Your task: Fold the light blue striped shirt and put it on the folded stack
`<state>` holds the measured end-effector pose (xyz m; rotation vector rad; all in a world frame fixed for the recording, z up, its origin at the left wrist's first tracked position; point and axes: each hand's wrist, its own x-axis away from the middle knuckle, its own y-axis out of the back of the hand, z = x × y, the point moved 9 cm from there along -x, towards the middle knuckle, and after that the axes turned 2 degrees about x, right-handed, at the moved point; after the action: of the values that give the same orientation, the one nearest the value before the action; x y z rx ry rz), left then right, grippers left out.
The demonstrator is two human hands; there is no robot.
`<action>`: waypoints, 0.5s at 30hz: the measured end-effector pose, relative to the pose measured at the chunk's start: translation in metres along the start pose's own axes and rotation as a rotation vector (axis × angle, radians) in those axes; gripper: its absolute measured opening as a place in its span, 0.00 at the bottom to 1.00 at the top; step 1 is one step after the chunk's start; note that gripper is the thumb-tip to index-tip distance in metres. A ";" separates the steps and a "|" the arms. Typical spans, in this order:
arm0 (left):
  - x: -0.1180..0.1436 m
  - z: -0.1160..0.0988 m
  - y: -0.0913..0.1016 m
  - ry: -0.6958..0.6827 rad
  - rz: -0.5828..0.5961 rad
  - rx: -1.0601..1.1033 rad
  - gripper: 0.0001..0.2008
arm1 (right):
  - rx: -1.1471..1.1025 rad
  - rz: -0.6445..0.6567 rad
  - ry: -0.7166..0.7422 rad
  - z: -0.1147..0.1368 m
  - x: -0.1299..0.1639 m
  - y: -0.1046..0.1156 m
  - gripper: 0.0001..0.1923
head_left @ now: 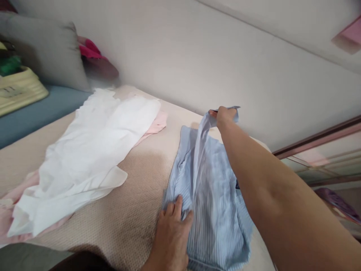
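A blue striped shirt point(208, 195) lies on the beige cover, its upper part partly lifted. My right hand point(225, 114) grips a raised edge of the shirt near the wall, fingers closed round the cloth. Near the shirt's left edge, my left hand point(173, 229) rests on the fabric with its fingers spread. My right forearm hides part of the shirt's right side. To the left, a white garment point(90, 150) lies spread out on top of pink clothing point(156, 123).
A grey cushion point(47, 49) leans at the back left, beside a yellow basket point(24, 90) on blue cloth. Something bright pink point(91, 49) sits behind the cushion. The white wall point(169, 56) borders the far side. A glass-fronted cabinet point(324, 154) stands at the right.
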<state>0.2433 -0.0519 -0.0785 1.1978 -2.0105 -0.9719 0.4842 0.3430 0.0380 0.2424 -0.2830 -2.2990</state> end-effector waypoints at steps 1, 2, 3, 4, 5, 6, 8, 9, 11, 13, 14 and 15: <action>0.000 0.001 -0.001 0.003 0.004 0.015 0.36 | 0.006 -0.006 -0.002 -0.002 -0.002 -0.006 0.19; 0.000 0.002 -0.002 0.007 0.010 0.028 0.37 | 0.003 -0.014 -0.003 -0.003 -0.003 -0.010 0.19; -0.001 0.003 -0.002 0.015 0.013 0.038 0.37 | -0.005 -0.024 -0.001 -0.004 -0.005 -0.012 0.18; -0.001 0.004 -0.003 0.026 0.011 0.044 0.37 | -0.014 -0.032 0.002 -0.004 -0.005 -0.012 0.18; -0.001 0.005 -0.003 0.038 0.006 0.049 0.38 | -0.023 -0.041 0.009 -0.003 -0.005 -0.011 0.17; -0.001 0.005 -0.004 0.046 -0.002 0.053 0.38 | -0.028 -0.049 0.018 -0.002 -0.005 -0.008 0.16; 0.000 0.006 -0.005 0.054 -0.023 0.065 0.37 | -0.018 -0.067 0.046 0.000 -0.004 0.000 0.15; 0.001 0.005 -0.005 0.052 -0.029 0.077 0.36 | -0.004 -0.076 0.063 0.002 -0.002 0.005 0.14; 0.002 0.004 -0.007 0.034 -0.028 0.115 0.33 | 0.021 -0.088 0.090 0.005 0.002 0.013 0.13; 0.003 0.003 -0.007 0.019 -0.016 0.152 0.32 | 0.024 -0.078 0.109 0.007 0.006 0.015 0.12; 0.003 0.003 -0.006 0.012 -0.010 0.163 0.31 | 0.022 -0.069 0.118 0.008 0.009 0.014 0.12; 0.003 0.002 -0.006 0.008 -0.006 0.171 0.31 | 0.023 -0.062 0.130 0.010 0.011 0.013 0.11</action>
<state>0.2429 -0.0554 -0.0842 1.2957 -2.1195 -0.8102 0.4830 0.3277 0.0497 0.4160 -0.2384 -2.3300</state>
